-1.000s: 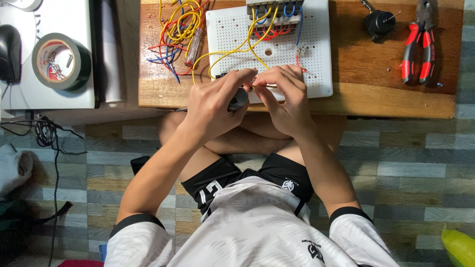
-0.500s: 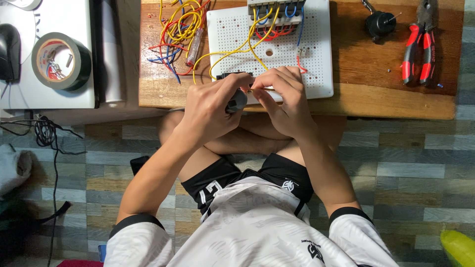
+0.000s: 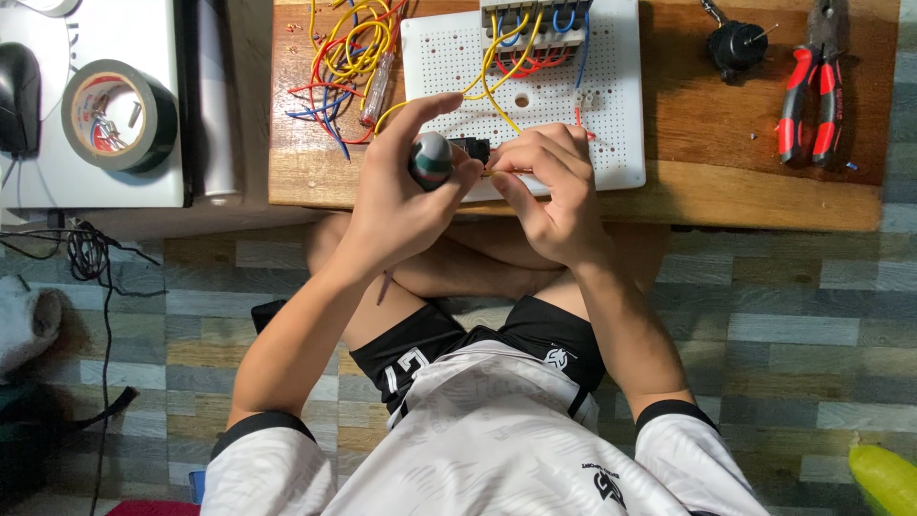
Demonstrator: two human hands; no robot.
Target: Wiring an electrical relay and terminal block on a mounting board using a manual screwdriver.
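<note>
My left hand (image 3: 396, 196) is closed around the round grey-green handle of a screwdriver (image 3: 431, 159), held upright over the near edge of a white perforated board (image 3: 611, 105). My right hand (image 3: 549, 186) pinches a small part next to a black component (image 3: 475, 148) on that board, right beside the screwdriver tip. Yellow, red and blue wires (image 3: 506, 57) run from a terminal block (image 3: 535, 19) at the board's far edge down towards my hands. The board lies on a low wooden table (image 3: 745, 182).
Red-handled pliers (image 3: 812, 91) and a small black knob-shaped part (image 3: 734, 43) lie on the table's right. A tangle of coloured wires (image 3: 334, 67) and a second screwdriver (image 3: 375, 91) lie left of the board. Black tape roll (image 3: 119, 115) on a white surface at left.
My left hand has turned on the screwdriver, so its handle top now shows. Both hands stay at the same spot on the board's near edge.
</note>
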